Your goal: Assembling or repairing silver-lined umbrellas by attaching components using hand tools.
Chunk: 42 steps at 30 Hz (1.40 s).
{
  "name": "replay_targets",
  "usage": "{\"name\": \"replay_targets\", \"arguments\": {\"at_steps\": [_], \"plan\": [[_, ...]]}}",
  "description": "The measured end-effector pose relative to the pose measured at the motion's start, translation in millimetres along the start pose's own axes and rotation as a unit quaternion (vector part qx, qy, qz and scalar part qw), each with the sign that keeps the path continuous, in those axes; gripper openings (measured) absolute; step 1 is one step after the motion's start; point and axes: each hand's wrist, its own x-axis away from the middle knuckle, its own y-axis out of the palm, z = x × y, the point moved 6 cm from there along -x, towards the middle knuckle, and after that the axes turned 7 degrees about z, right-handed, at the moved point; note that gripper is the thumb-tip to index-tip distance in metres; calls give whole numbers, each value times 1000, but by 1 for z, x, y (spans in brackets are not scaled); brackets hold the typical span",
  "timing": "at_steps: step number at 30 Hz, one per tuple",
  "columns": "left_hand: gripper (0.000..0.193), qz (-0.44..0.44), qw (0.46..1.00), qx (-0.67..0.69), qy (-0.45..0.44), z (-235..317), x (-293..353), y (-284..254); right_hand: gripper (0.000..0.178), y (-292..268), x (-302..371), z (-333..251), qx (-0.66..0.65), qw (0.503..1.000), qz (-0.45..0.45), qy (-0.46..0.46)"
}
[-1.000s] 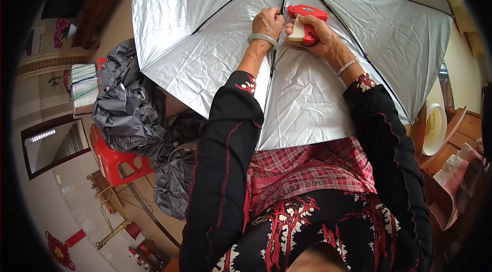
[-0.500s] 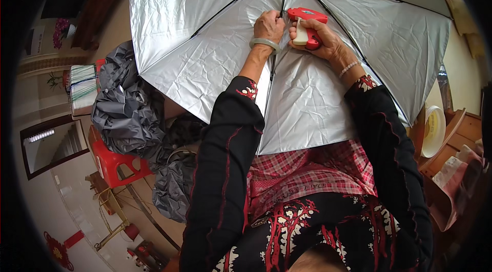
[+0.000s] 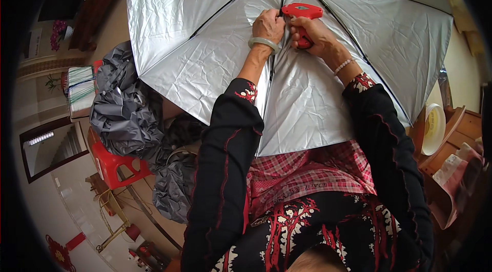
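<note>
An open umbrella (image 3: 312, 103) with a silver underside and black ribs spreads across my lap. My left hand (image 3: 267, 27), with a pale bangle at the wrist, is closed on a black umbrella rib (image 3: 272, 69) that runs down from the hub. My right hand (image 3: 318, 36) is wrapped round a red tagging gun (image 3: 310, 12), its fingers squeezed in on the grip. The gun's nose sits right by my left fingertips at the rib. What lies between nose and rib is hidden by my fingers.
Crumpled dark grey umbrella fabric (image 3: 125, 113) is heaped at my left, by a red plastic stool (image 3: 118, 165). A stack of white items (image 3: 82, 90) stands beyond it. On the right are a white round tub (image 3: 434, 129) and wooden furniture (image 3: 458, 118).
My right hand has moved slightly left and up, bringing the tagging gun's nose to my left fingers. Its white trigger, seen before, is now squeezed out of sight. My left hand stays nearly still.
</note>
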Motion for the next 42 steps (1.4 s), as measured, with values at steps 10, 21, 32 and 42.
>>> {"name": "replay_targets", "arguments": {"at_steps": [10,21,32,42], "plan": [[17,-14,986,-137,92,-34,-26,-27,21,5,46,-36,18,998,42,-41],[25,-75,994,-82,21,-5,-14,-10,23,12,16,5,-22,984,155,-85],[24,-47,998,-2,-48,-9,-1,-1,27,16,17,4,-63,995,78,-30],[26,-3,1000,3,-4,-7,0,-2,29,7,23,-2,-137,990,-38,-3]]}}
